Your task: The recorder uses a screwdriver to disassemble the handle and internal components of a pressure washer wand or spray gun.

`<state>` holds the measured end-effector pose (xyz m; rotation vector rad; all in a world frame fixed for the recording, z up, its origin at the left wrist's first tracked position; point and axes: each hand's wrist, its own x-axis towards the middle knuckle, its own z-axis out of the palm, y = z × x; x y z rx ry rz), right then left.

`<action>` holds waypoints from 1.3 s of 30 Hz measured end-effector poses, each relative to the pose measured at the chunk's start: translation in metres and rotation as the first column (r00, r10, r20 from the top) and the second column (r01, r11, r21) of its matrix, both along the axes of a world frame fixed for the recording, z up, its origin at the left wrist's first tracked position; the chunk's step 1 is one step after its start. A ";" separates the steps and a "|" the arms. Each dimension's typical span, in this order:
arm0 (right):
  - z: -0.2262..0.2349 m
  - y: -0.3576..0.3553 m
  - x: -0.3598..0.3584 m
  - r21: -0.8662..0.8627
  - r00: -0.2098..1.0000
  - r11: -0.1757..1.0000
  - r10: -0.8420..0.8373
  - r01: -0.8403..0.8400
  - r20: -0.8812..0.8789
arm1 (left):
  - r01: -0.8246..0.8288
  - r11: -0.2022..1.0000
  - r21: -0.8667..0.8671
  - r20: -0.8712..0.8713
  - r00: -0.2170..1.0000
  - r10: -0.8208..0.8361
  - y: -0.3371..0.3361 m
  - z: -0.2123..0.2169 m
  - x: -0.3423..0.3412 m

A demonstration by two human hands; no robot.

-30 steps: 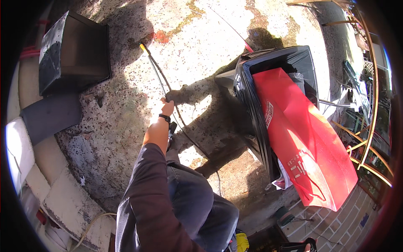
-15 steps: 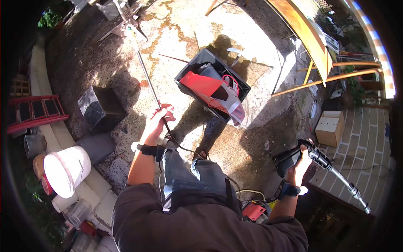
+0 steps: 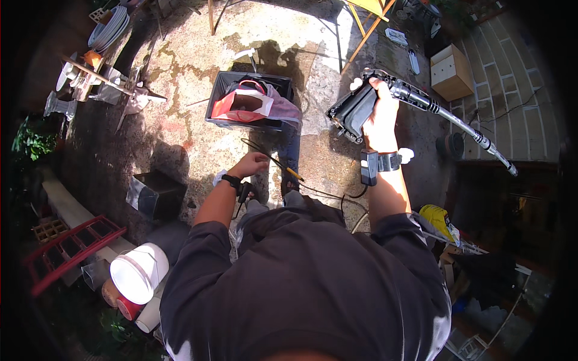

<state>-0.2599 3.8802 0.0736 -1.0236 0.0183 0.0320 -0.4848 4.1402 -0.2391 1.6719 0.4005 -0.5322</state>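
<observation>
My right hand (image 3: 382, 114), raised at the right, is wrapped round the black housing (image 3: 355, 111) of a tool whose kind I cannot make out. A jointed black and silver tube (image 3: 466, 123) sticks out from it to the right. My left hand (image 3: 251, 163), lower and left of centre, has its fingers curled together; what they hold, if anything, is hidden. Just beyond its fingertips runs a thin black cable (image 3: 265, 150), near a yellow-tipped piece (image 3: 295, 174). Ahead stands a black crate (image 3: 211, 111) with a red and white bag (image 3: 241, 103) in it.
At the left are a dark square container (image 3: 158, 195), a red ladder-like frame (image 3: 75, 249) and a white bucket (image 3: 138, 274). A wooden box (image 3: 451, 72) stands far right by the pale brick paving. Yellow-framed furniture (image 3: 364, 30) stands at the back. A yellow bag (image 3: 438, 221) lies behind my right arm.
My view has turned. My right hand has risen with the tool. The long thin rod that my left hand held no longer shows plainly, and that hand's fingers have drawn together.
</observation>
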 end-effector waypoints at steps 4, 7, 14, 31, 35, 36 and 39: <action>-0.016 -0.066 -0.011 -0.041 0.999 0.999 -0.008 0.006 -0.050 | -0.228 0.970 -0.080 -0.298 0.934 0.195 -0.019 -0.063 -0.045; -0.042 -0.122 -0.025 -0.053 0.987 0.990 -0.132 0.128 -0.090 | -0.121 0.993 -0.004 -0.260 0.959 0.116 -0.008 -0.107 -0.059; -0.058 -0.207 -0.081 -0.250 0.898 0.881 -0.433 0.402 -0.082 | 0.196 0.932 0.306 -0.144 0.977 -0.158 -0.050 -0.143 -0.003; -0.380 -0.403 -0.158 -0.618 0.497 0.454 -0.860 0.642 -0.115 | 0.376 0.581 0.722 0.132 0.750 -0.648 -0.288 -0.558 0.289; -0.460 -0.422 -0.187 -0.586 0.442 0.398 -0.894 0.706 -0.075 | 0.328 0.546 0.771 0.200 0.690 -0.696 -0.351 -0.659 0.350; -0.477 -0.424 -0.195 -0.572 0.443 0.403 -0.893 0.714 -0.077 | 0.299 0.497 0.814 0.197 0.663 -0.722 -0.355 -0.686 0.358; -0.502 -0.432 -0.208 -0.563 0.426 0.391 -0.902 0.729 -0.075 | 0.303 0.357 0.884 0.111 0.605 -0.789 -0.365 -0.737 0.373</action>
